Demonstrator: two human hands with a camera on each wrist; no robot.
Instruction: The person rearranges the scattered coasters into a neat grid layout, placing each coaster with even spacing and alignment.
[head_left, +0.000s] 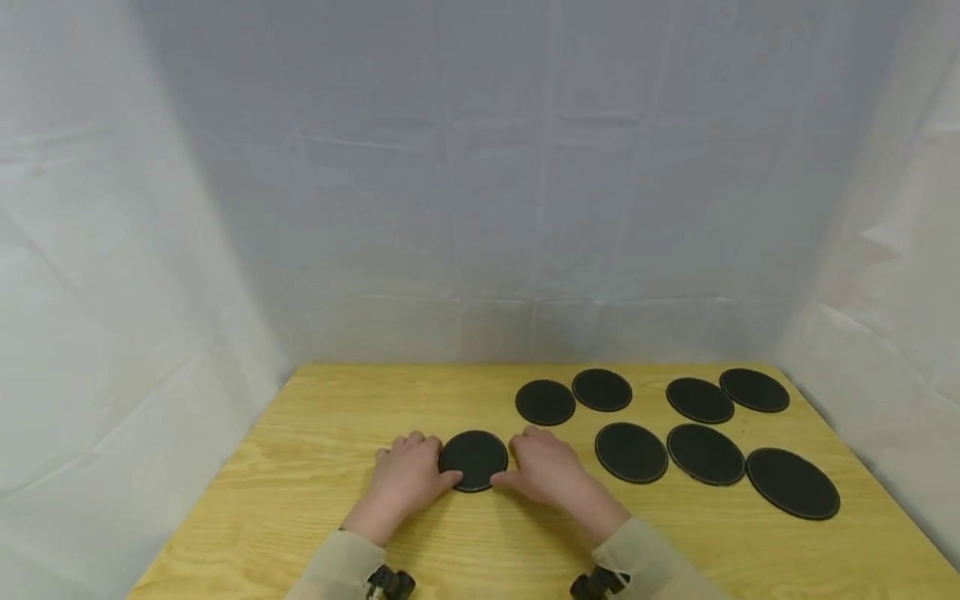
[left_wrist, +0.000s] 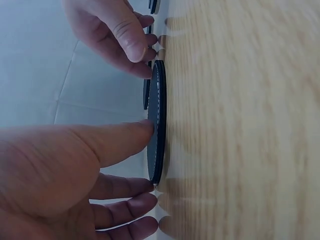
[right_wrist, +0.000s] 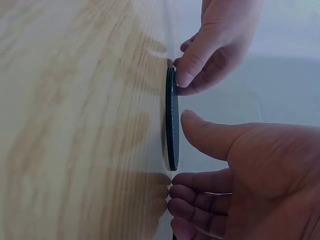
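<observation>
Both hands flank one black disc [head_left: 473,460] lying flat on the counter [head_left: 315,467]. The left hand [head_left: 406,481] has relaxed fingers [left_wrist: 125,220], its thumb touching the disc's left edge. The right hand [head_left: 550,471] mirrors it, thumb at the right edge. Seven more discs [head_left: 705,454] lie well to the right.

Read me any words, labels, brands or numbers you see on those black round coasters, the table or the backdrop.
There is no readable text anywhere.
The black coaster between the left hand and right hand is plain, with only pale edge stitching.
The other coasters, the wooden table and the white backdrop carry no markings.
</observation>
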